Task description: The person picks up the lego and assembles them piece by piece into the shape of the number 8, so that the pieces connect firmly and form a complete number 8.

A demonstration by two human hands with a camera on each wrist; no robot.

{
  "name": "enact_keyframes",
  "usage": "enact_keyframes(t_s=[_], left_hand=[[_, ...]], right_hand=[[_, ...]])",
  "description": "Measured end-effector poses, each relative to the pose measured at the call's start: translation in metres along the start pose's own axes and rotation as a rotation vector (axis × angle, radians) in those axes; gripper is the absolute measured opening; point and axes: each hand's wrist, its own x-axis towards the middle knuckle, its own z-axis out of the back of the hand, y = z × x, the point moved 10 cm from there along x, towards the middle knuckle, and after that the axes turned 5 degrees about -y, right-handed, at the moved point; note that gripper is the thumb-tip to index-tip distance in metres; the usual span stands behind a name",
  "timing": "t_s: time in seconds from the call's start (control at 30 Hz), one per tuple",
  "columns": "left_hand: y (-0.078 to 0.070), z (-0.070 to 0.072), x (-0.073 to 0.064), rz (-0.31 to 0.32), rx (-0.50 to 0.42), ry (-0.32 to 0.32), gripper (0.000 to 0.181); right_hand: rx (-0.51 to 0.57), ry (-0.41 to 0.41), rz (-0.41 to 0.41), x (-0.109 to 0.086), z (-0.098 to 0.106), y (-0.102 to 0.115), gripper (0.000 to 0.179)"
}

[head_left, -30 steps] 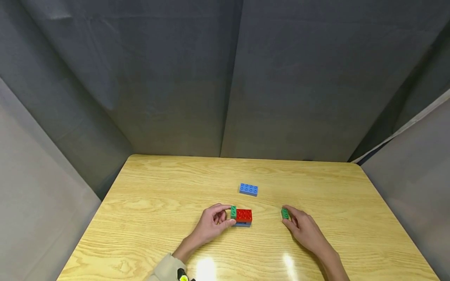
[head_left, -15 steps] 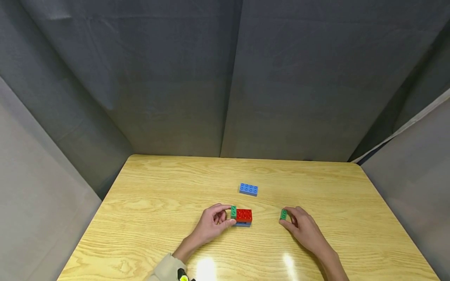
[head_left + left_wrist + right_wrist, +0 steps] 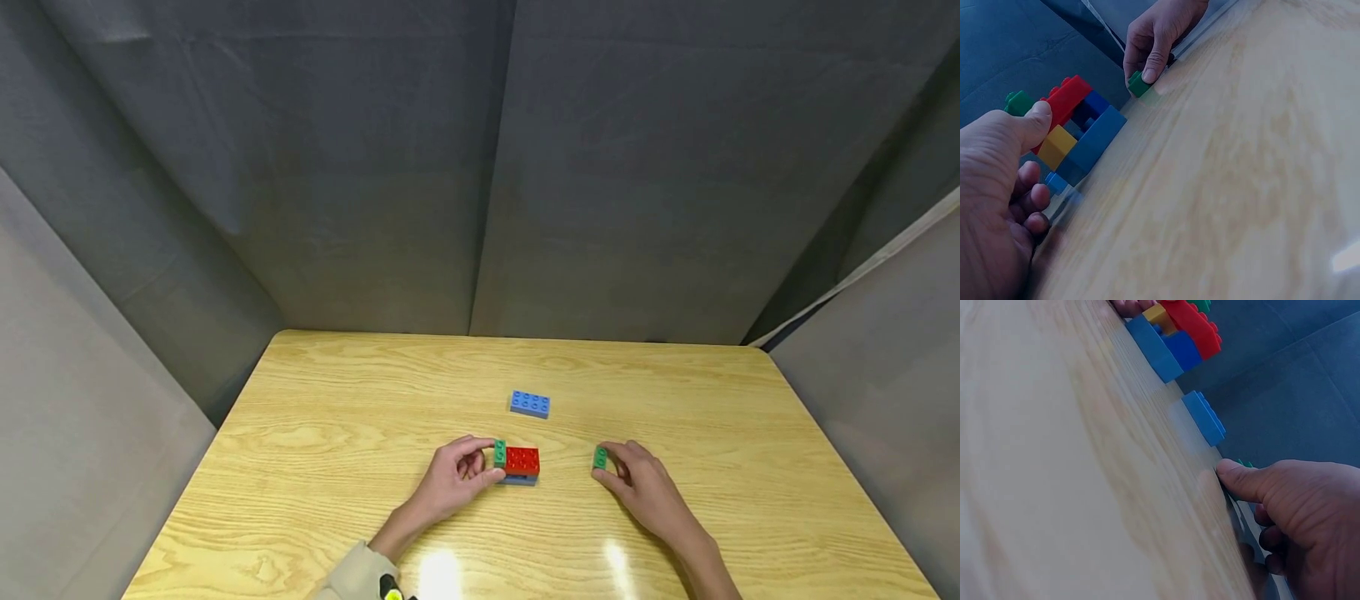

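Observation:
A stack of toy bricks stands on the table: a blue brick (image 3: 1094,140) at the bottom, a yellow brick (image 3: 1057,147) and a dark blue brick (image 3: 1183,350) above it, then a red brick (image 3: 522,461), with a green brick (image 3: 499,453) on top at the left end. My left hand (image 3: 448,482) grips that left end between thumb and forefinger, the thumb nearest the red and green bricks. To the right, my right hand (image 3: 647,492) pinches a second small green brick (image 3: 600,458) by its ends, at the table surface. In the right wrist view the thumb mostly hides it.
A separate blue brick (image 3: 530,404) lies studs up behind the stack. The wooden table (image 3: 337,392) has rounded far corners, with grey curtains (image 3: 360,208) hanging behind it and at both sides.
My right hand has turned its green brick a little and shifted it slightly left, toward the stack. The left hand and the stack have barely moved.

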Motion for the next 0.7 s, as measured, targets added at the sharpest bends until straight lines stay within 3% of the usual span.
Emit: enact_keyframes(t_s=[0.7], left_hand=[[-0.0017,-0.0021,-0.0001,-0.011,0.018,0.010,0.040]], right_hand=[[-0.028,-0.014,0.030,0.0006,-0.0060,0.0075,0.038]])
